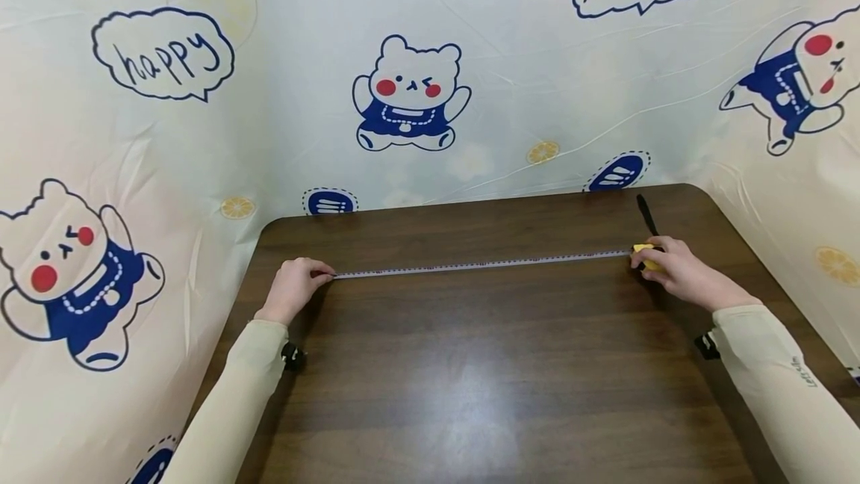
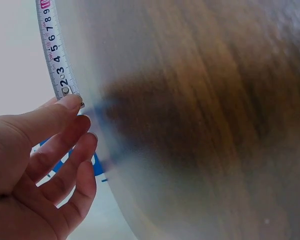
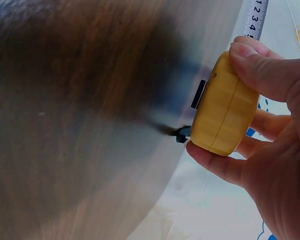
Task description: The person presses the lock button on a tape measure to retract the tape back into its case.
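A tape measure is drawn out across the brown table, its pale blade running straight between both hands. My left hand pinches the metal hook end of the blade between thumb and index finger; the other fingers curl loosely below in the left wrist view. My right hand grips the yellow case, thumb near the blade's mouth and fingers around the far side, as the right wrist view shows on the case. A black wrist strap trails from the case toward the table's back edge.
The dark wooden table has rounded back corners and a bright reflection in its middle. Behind and beside it hangs a pale printed curtain with bears and lettering. Small black devices sit at both sleeve cuffs.
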{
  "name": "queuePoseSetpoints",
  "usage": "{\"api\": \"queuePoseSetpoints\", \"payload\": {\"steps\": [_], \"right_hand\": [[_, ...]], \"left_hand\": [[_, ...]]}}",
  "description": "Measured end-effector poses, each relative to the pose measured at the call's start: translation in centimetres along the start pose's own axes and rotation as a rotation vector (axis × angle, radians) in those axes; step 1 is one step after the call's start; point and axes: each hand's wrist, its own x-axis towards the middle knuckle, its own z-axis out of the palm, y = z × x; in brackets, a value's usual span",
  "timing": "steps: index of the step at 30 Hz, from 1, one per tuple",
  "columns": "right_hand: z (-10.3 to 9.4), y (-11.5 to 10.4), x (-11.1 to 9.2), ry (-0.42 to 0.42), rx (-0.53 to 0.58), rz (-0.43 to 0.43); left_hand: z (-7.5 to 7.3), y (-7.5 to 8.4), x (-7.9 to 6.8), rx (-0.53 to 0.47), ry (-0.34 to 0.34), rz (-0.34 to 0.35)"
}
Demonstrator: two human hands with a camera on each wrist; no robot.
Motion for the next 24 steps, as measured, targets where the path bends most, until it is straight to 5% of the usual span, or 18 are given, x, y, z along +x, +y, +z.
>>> {"api": "queuePoseSetpoints", "payload": {"steps": [6, 14, 20, 24], "right_hand": [[0.07, 0.28, -0.07, 0.026, -0.006, -0.035], [-0.30, -0.11, -0.29, -0.047, 0.013, 0.051], [-0.18, -0.15, -0.41, 0.021, 0.008, 0.008], [-0.41, -0.42, -0.44, -0.006, 0.021, 0.062]], "left_hand": [[-0.05, 0.20, -0.02, -0.007, 0.000, -0.002], [-0.10, -0.11, 0.00, -0.003, 0.021, 0.024], [-0.06, -0.40, 0.05, 0.002, 0.036, 0.035], [-0.05, -0.49, -0.07, 0.003, 0.030, 0.014]]}}
